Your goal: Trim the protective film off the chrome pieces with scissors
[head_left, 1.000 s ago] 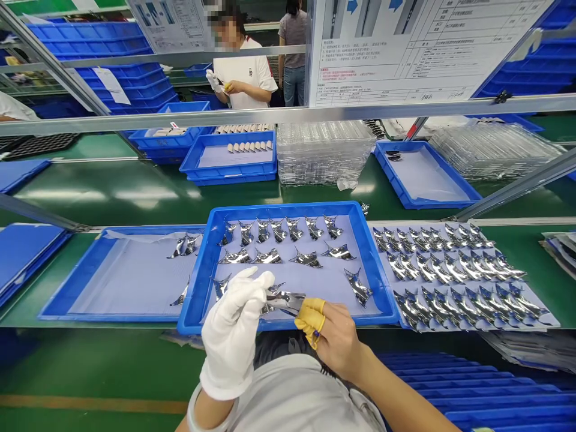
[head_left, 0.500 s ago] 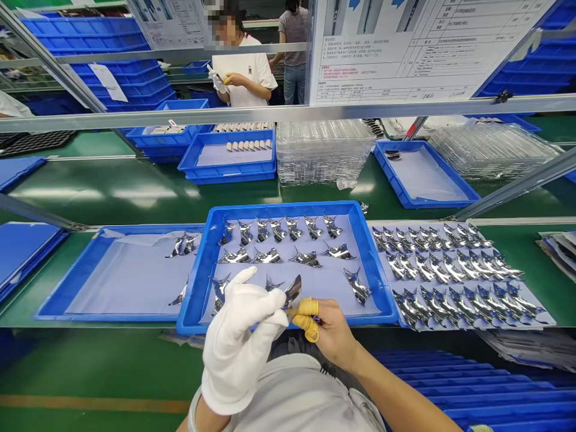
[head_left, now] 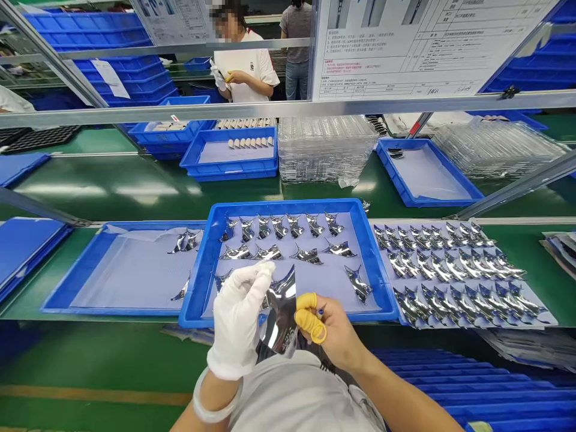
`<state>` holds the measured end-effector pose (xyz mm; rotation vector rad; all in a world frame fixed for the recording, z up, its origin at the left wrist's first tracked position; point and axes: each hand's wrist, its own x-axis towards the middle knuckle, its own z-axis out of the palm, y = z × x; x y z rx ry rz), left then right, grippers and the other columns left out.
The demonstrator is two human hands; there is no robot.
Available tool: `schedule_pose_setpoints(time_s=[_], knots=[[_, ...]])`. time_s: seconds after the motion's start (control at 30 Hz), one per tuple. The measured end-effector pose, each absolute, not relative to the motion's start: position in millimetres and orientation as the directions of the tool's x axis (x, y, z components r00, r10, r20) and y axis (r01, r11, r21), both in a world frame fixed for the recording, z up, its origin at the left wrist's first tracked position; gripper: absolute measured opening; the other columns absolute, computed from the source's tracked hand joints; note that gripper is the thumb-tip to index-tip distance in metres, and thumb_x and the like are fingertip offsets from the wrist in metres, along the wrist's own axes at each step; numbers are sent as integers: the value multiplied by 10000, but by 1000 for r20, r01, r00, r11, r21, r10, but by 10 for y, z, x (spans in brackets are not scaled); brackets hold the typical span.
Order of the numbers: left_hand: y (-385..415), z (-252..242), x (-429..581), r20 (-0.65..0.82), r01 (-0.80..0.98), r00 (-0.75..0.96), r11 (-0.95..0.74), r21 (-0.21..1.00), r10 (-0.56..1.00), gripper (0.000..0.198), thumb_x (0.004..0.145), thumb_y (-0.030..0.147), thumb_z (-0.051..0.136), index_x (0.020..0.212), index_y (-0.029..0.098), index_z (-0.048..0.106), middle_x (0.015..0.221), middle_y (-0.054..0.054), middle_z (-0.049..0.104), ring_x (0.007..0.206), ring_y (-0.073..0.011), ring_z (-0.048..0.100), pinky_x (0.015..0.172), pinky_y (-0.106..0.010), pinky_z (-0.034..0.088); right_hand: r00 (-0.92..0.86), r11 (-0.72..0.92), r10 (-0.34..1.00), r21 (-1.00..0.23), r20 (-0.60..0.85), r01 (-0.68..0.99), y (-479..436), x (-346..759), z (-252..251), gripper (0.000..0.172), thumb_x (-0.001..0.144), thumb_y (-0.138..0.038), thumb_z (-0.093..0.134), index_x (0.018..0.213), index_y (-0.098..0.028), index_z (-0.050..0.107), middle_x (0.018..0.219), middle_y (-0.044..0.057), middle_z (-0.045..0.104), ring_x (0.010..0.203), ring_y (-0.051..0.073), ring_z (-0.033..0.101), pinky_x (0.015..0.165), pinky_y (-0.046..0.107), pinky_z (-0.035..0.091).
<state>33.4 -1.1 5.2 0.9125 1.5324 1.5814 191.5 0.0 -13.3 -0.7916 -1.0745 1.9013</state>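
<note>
Between the two hands, close to the body, a shiny metal piece [head_left: 279,321] is held upright with its mirror face toward the camera. The left hand [head_left: 237,327], in a white glove, pinches the piece's upper left edge between thumb and fingertips and is closed on it. The right hand [head_left: 335,336], bare except for yellow finger covers [head_left: 308,321] on thumb and forefinger, clamps the right edge and is likewise closed on it. Just beyond the grip lies a blue tray [head_left: 200,282] holding similar pieces [head_left: 288,240] in rows. Right of the grip, outside that tray, more pieces [head_left: 450,270] lie in three rows. Left of the grip sits a second blue tray [head_left: 85,270] with only a few pieces in it.
</note>
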Motion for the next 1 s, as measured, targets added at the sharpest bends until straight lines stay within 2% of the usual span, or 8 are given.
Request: schedule_pose_setpoints(time_s=[0.1, 0.17, 0.33, 0.4, 0.47, 0.57, 0.8, 1.0], knots=[[25, 74, 374, 28, -36, -484, -52, 998, 875, 149, 798, 354, 803, 842, 225, 743, 884, -2, 785, 908, -168, 722, 884, -280, 548, -537, -518, 802, -749, -260, -412, -2, 1880, -160, 459, 781, -561, 814, 759, -183, 555, 522, -109, 364, 416, 27, 182, 415, 198, 133], [44, 85, 396, 61, -17, -483, -79, 997, 874, 134, 792, 340, 806, 830, 228, 742, 861, 0, 775, 892, -171, 711, 907, -305, 538, -549, -567, 783, -701, -293, -434, -1, 1866, -161, 471, 761, -551, 834, 745, -191, 531, 472, -124, 361, 390, 24, 182, 409, 196, 118], [54, 84, 418, 155, 68, -453, -140, 988, 878, 82, 806, 296, 793, 848, 241, 748, 875, 6, 777, 886, -174, 706, 1074, -395, 458, -536, -572, 788, -682, -301, -457, -5, 1871, -172, 453, 761, -517, 849, 746, -191, 534, 424, -135, 351, 381, 27, 171, 403, 195, 111], [50, 78, 415, 166, 77, -438, -147, 986, 884, 77, 813, 287, 787, 861, 243, 746, 889, 7, 779, 886, -172, 709, 1083, -401, 455, -529, -555, 799, -690, -287, -464, -12, 1877, -189, 443, 774, -521, 840, 761, -183, 553, 434, -132, 353, 386, 27, 172, 402, 197, 111], [49, 75, 405, 160, 63, -426, -147, 987, 891, 89, 814, 286, 788, 875, 243, 740, 916, 1, 782, 972, -185, 710, 1065, -384, 472, -517, -527, 815, -706, -263, -472, -20, 1882, -206, 441, 787, -533, 829, 773, -175, 571, 456, -125, 359, 399, 28, 174, 404, 200, 109], [60, 81, 385, 116, 7, -394, -124, 992, 912, 131, 811, 319, 793, 892, 235, 734, 957, -16, 787, 1042, -201, 707, 1014, -359, 511, -501, -484, 836, -730, -224, -482, -30, 1893, -216, 423, 812, -518, 817, 768, -171, 579, 502, -115, 350, 429, 30, 176, 411, 201, 116], [101, 86, 356, -85, -154, -364, 30, 988, 927, 243, 776, 389, 822, 920, 216, 730, 1000, -29, 788, 974, -185, 720, 923, -311, 536, -457, -378, 878, -795, -144, -475, -40, 1913, -177, 331, 866, -439, 795, 790, -162, 631, 570, -102, 300, 484, 45, 145, 428, 207, 139], [155, 106, 388, -182, -269, -328, 93, 959, 927, 264, 787, 412, 813, 932, 206, 734, 1005, -20, 778, 1003, -169, 701, 979, -308, 494, -440, -378, 886, -778, -146, -502, 4, 1882, -104, 303, 877, -406, 791, 777, -164, 638, 575, -95, 318, 485, 45, 132, 427, 206, 135]])
